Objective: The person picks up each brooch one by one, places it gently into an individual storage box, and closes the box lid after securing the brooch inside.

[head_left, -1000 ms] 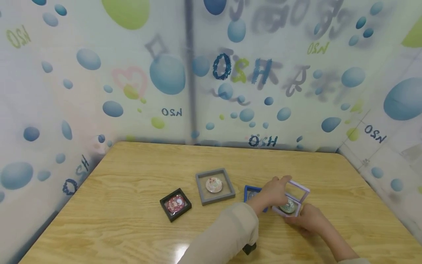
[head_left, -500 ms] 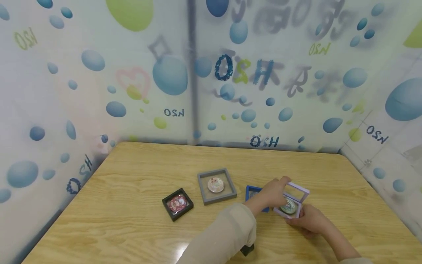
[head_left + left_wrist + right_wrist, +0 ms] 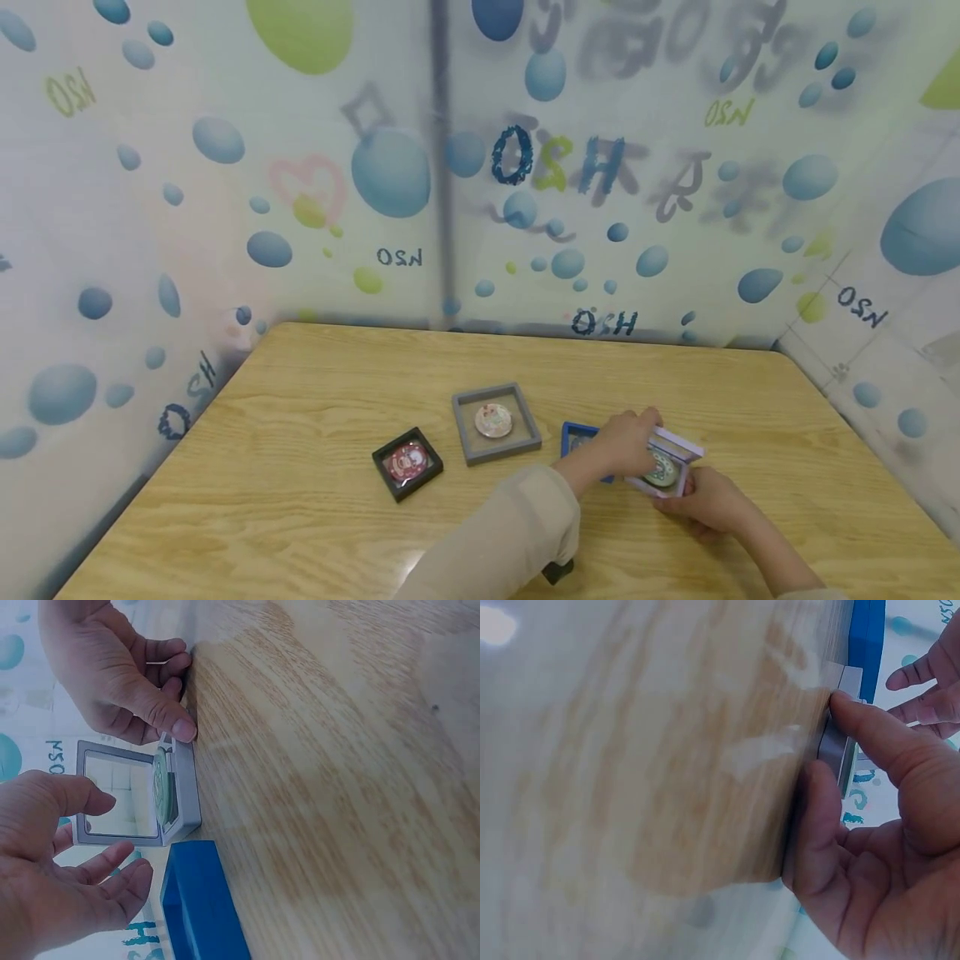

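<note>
A lavender hinged display case (image 3: pixel 684 482) lies on the table with its lid (image 3: pixel 678 442) raised at a slant. Inside its base sits a round green badge (image 3: pixel 660 469). My left hand (image 3: pixel 624 446) pinches the lid at its left side; in the left wrist view the thumb lies across the clear pane and a finger is behind it. My right hand (image 3: pixel 712 500) holds the base at its near right corner. Its thumb (image 3: pixel 855 712) presses the case edge in the right wrist view, with the other fingers curled beside it.
A blue display case (image 3: pixel 568 433) stands just left, partly hidden by my left arm. Farther left are a grey case (image 3: pixel 498 456) with a pale round badge and a black case (image 3: pixel 401 492) with a red badge. The wooden table (image 3: pixel 300 400) meets a patterned curtain behind.
The raised lid has tipped lower toward the base, with my left hand still on it. My right hand keeps its hold. The head view has shifted slightly.
</note>
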A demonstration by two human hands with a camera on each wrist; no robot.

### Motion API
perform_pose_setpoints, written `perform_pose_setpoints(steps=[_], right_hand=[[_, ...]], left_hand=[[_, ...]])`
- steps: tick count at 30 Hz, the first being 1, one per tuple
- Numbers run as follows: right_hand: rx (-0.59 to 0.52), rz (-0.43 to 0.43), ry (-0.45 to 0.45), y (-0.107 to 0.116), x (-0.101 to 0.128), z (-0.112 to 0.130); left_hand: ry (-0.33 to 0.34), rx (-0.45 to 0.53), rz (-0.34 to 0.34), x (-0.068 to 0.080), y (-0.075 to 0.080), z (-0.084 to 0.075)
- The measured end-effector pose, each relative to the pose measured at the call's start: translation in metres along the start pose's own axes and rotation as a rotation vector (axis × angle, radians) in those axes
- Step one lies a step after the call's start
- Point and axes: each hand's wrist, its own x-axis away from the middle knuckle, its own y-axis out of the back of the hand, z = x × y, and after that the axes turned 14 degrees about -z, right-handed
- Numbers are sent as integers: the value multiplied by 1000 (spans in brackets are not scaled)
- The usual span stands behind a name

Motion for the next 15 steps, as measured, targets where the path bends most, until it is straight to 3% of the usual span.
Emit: perform_pose_setpoints(steps=[9,15], right_hand=[[9,0,-19,-1,-1,-3],[-16,18,-2,-1,-1,-4]], left_hand=[[-88,-168,9,4,-6,1],[-84,-225,33,7,-10,1]])
